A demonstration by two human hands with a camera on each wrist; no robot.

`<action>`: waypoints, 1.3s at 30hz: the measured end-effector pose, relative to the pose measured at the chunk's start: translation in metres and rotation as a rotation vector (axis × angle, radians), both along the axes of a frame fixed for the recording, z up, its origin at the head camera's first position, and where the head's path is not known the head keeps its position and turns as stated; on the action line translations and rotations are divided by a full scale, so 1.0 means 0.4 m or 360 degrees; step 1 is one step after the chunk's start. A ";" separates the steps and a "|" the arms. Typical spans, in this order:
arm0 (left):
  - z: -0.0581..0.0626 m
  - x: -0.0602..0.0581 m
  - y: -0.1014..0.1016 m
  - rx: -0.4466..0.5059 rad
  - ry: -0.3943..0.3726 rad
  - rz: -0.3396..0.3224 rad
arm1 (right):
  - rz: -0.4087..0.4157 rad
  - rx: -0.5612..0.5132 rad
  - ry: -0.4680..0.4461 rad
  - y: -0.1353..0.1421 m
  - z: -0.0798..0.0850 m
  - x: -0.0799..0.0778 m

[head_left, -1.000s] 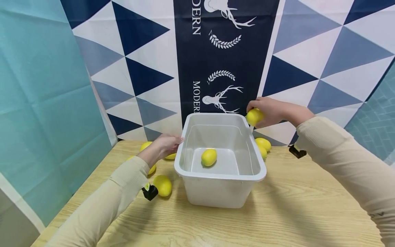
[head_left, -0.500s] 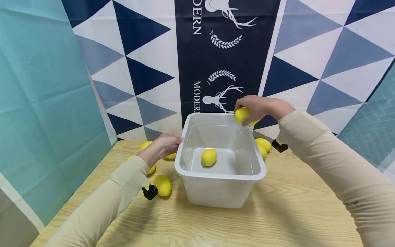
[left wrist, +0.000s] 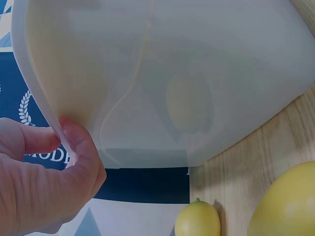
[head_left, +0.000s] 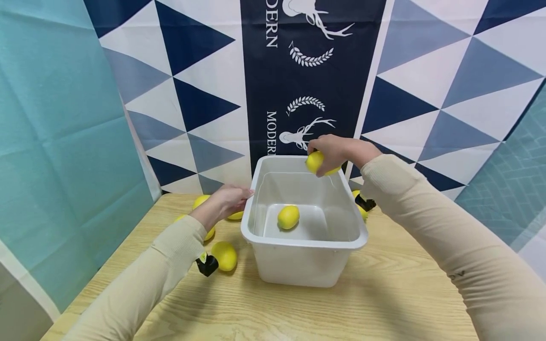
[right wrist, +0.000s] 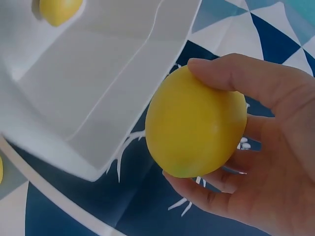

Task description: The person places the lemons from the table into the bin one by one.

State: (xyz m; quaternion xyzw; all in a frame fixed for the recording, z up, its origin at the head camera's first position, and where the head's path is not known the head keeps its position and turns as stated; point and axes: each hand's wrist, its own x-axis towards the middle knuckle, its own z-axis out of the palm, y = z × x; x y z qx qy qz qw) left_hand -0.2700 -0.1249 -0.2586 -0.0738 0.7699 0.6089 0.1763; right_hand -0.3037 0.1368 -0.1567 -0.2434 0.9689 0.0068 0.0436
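A white plastic bin stands on the wooden table, with one lemon lying on its floor. My left hand pinches the bin's left rim between thumb and fingers, plainest in the left wrist view. Over the far right part of the bin, my right hand holds another lemon, its thumb on one side and its fingers curled round the other. In the head view that held lemon is partly covered by the fingers.
Left of the bin lie several lemons, the nearest lemon close to the wrist camera. More lemons lie right of the bin, partly hidden by the right sleeve. A patterned cloth hangs behind the table.
My right hand has carried its lemon leftward from beyond the bin's right rim to above the bin's far end. The left hand and the bin have stayed in place.
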 end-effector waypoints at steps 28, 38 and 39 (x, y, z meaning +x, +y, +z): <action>-0.001 0.007 0.008 -0.0044 -0.0002 0.0027 | -0.0226 0.0008 -0.0213 -0.119 -0.081 -0.029; -0.005 0.010 0.004 -0.0059 0.0034 0.0013 | -0.0307 0.0053 -0.0228 -0.113 -0.113 -0.044; -0.005 0.010 0.004 -0.0057 0.0032 0.0013 | -0.0302 0.0066 -0.0222 -0.112 -0.116 -0.045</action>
